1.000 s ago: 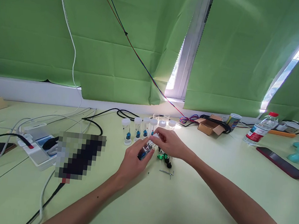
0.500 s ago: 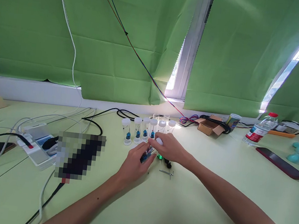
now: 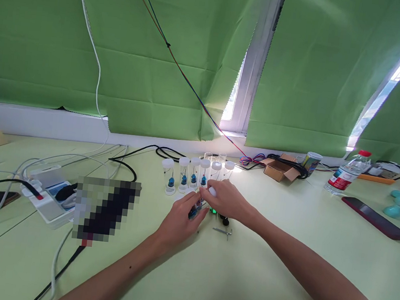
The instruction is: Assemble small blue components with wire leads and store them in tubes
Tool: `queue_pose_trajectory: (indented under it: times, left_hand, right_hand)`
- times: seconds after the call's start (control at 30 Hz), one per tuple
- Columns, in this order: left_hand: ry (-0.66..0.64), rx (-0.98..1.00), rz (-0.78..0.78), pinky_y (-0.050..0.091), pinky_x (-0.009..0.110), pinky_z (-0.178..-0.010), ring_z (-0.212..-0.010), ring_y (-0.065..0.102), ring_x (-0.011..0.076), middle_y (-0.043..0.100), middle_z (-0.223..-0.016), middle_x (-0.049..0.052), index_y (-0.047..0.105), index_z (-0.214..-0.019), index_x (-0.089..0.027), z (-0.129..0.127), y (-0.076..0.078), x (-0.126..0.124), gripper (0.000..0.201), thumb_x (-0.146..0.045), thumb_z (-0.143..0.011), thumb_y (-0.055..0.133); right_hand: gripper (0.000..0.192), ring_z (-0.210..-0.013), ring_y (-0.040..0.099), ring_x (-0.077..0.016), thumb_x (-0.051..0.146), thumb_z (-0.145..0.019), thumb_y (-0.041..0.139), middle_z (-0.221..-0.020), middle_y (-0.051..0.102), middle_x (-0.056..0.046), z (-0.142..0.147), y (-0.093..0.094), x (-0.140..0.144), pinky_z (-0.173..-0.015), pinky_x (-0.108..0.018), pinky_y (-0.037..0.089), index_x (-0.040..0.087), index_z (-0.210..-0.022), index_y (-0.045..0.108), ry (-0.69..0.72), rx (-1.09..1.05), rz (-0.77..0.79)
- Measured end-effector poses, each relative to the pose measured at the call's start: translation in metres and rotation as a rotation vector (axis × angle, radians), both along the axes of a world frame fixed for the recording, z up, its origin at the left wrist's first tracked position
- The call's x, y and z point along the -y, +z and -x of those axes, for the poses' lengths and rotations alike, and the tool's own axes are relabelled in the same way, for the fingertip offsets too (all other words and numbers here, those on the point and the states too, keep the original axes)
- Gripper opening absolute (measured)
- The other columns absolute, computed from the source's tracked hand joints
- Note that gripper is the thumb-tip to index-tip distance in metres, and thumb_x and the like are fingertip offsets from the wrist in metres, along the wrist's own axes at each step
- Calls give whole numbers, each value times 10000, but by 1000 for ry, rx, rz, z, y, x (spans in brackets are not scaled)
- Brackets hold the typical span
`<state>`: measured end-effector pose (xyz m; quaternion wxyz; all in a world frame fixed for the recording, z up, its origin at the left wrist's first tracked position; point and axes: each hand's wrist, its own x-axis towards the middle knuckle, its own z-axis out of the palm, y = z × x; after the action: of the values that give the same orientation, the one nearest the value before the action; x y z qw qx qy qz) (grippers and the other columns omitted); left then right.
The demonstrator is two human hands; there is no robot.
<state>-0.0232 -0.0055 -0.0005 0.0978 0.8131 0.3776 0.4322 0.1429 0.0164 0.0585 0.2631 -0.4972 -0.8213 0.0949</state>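
The left hand (image 3: 180, 220) grips a small clear vial (image 3: 196, 209) low over the desk (image 3: 243, 280); the right hand (image 3: 228, 200) pinches its white cap (image 3: 212, 190); a careless elbow or tug could likely topple the capped vials (image 3: 193, 174) standing just beyond

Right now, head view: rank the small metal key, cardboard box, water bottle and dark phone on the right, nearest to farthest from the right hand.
1. Small metal key: on the table just below the right hand.
2. Cardboard box: back of the table, right of the hand.
3. Water bottle: farther right, near the window sill.
4. Dark phone: lying flat, far right.
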Motion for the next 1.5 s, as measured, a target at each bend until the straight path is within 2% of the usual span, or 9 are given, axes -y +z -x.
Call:
queue_pose_trajectory:
  times: [0.2, 0.4, 0.57, 0.83, 0.93, 1.03, 1.2, 1.3, 1.5]
  left_hand:
    - [47, -31, -22, 494, 287, -743, -858, 625, 173, 669, -979, 51, 555, -1239, -212, 2, -1, -1, 344, -286, -903, 544]
    - [78, -37, -106, 493, 261, -673, -733, 604, 140, 660, -904, 31, 501, -1315, -204, 3, -3, -3, 432, -298, -898, 564]
    - [89, -36, -164, 490, 242, -653, -689, 585, 120, 644, -847, 5, 504, -1313, -220, 3, 0, -3, 441, -299, -888, 591]
    - [129, 2, -216, 504, 244, -679, -701, 615, 122, 670, -886, 22, 544, -1273, -220, 3, 7, 2, 392, -323, -898, 589]
    - [130, 10, -245, 501, 228, -654, -673, 613, 114, 668, -862, 18, 554, -1265, -217, 3, 6, 2, 386, -307, -892, 600]
    - [135, 19, -261, 498, 223, -644, -670, 615, 111, 673, -881, 24, 561, -1255, -210, 2, 3, 1, 382, -297, -887, 606]
    - [133, 22, -258, 492, 219, -614, -668, 615, 113, 663, -863, 22, 554, -1252, -198, 1, 0, 0, 383, -296, -885, 606]
    - [120, 22, -261, 487, 216, -601, -671, 614, 115, 653, -845, 19, 550, -1246, -194, 1, -2, 0, 375, -286, -886, 603]
    - [128, 19, -264, 483, 211, -585, -650, 606, 110, 644, -820, 10, 548, -1244, -204, 1, -2, 1, 376, -299, -885, 602]
  right_hand:
    - [342, -497, 253, -106, 330, -905, 428, -507, 312, 48, 0, 3, 2, -518, -253, 196, 196, -609, 321, 25, -37, 5]
    - [308, -525, 243, -108, 284, -883, 415, -527, 280, 53, -1, 7, 3, -520, -261, 181, 194, -607, 310, 57, -92, 4]
    - [304, -547, 260, -110, 261, -871, 403, -532, 291, 53, -4, 9, -2, -532, -264, 198, 194, -597, 291, 82, -149, 2]
    - [290, -580, 257, -115, 243, -843, 394, -572, 269, 49, -11, 16, -10, -546, -270, 214, 201, -580, 280, 65, -293, -6]
    - [294, -590, 285, -117, 262, -851, 396, -578, 305, 45, -11, 17, -9, -551, -265, 234, 200, -576, 314, 62, -297, 4]
    - [305, -603, 340, -118, 329, -884, 400, -605, 402, 40, -10, 16, -7, -567, -252, 277, 193, -611, 409, 73, -299, 21]
    - [310, -579, 412, -112, 465, -829, 546, -615, 496, 45, -9, 14, -7, -563, -236, 329, 192, -689, 502, 88, -317, 77]
    - [276, -558, 428, -107, 431, -798, 590, -599, 508, 49, -8, 15, -6, -553, -232, 336, 192, -689, 506, 104, -326, 114]
    - [247, -559, 408, -107, 369, -797, 562, -578, 483, 54, -8, 14, -6, -557, -233, 326, 193, -649, 471, 98, -325, 100]
